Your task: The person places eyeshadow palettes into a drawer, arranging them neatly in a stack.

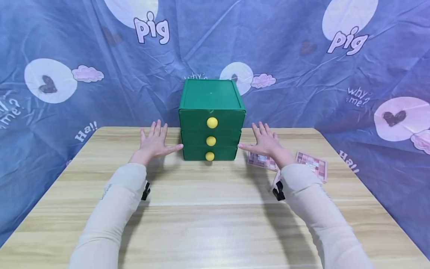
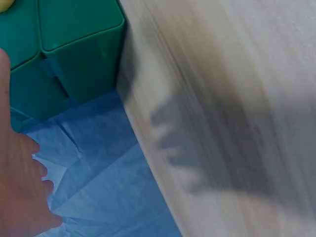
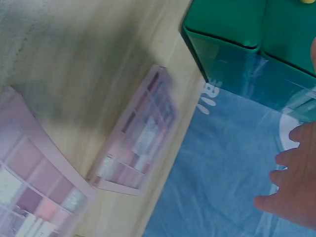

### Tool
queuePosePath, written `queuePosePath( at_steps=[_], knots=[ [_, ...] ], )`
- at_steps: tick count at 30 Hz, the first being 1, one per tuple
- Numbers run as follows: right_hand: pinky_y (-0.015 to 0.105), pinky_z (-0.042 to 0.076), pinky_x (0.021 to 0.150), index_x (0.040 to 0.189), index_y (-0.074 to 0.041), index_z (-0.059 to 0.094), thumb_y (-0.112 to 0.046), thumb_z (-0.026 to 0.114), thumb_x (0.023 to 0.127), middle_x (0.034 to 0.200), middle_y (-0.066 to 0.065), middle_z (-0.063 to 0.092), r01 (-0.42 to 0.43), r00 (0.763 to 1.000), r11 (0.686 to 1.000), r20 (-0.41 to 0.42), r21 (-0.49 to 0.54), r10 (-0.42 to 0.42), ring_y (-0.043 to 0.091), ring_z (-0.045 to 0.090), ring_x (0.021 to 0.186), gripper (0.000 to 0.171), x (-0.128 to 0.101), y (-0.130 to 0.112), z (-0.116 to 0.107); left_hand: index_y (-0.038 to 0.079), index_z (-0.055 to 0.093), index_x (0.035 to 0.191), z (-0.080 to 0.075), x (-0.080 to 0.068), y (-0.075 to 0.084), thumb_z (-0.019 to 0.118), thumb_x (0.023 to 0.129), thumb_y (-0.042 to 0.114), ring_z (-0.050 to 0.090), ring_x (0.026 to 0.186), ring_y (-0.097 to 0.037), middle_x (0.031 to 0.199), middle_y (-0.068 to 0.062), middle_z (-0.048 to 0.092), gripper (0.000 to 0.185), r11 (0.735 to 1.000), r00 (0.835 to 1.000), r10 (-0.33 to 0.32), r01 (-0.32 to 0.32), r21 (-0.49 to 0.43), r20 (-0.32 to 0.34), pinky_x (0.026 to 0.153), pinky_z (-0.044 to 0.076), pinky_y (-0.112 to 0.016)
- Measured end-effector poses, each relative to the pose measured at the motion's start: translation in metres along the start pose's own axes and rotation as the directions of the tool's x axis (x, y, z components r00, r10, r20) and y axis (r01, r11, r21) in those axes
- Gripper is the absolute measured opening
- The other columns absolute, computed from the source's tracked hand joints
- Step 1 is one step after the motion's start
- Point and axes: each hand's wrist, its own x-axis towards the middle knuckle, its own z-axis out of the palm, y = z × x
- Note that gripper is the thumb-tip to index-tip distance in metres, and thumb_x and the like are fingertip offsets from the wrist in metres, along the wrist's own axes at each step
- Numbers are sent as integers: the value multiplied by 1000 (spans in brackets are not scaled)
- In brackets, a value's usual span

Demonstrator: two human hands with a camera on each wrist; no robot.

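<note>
Both palms flat, fingers spread: my left hand [image 1: 152, 144] and right hand [image 1: 267, 144] flank the green drawer chest [image 1: 211, 119] at the table's [image 1: 208, 224] far edge, thumbs near its bottom drawer, holding nothing; eyeshadow palettes [image 1: 314, 164] lie right.

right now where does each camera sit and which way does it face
Head: worn on the head, facing forward and down at the green drawer box on the table; both sleeves, left hand and right hand show.
Left wrist: beside the left hand, facing the box's side and blue backdrop.
Right wrist: beside the right hand, facing two eyeshadow palettes.
Shared: all three show the box.
</note>
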Motion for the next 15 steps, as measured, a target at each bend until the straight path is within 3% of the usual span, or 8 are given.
queuePosePath(
  at_steps=[8, 15],
  knots=[
    [52, 9, 96, 136, 3, 14, -69, 38, 73, 137, 26, 11, 38, 997, 999, 62, -1, -38, 38, 6, 124, 99, -3, -7, -18, 2, -1, 138, -18, 3, -1, 33, 70, 74, -14, 125, -29, 139, -19, -11, 104, 995, 999, 22, -26, -96, -41, 91, -14, -53],
    [47, 22, 94, 134, 5, 20, -69, 38, 74, 133, 24, 27, 27, 982, 997, 184, 72, -40, 38, 24, 119, 97, -8, -18, -40, 3, -1, 138, -42, 6, -2, 33, 73, 72, -15, 124, -27, 139, -17, -13, 101, 978, 1000, 4, -8, -209, -19, 91, -14, -53]
  ],
)
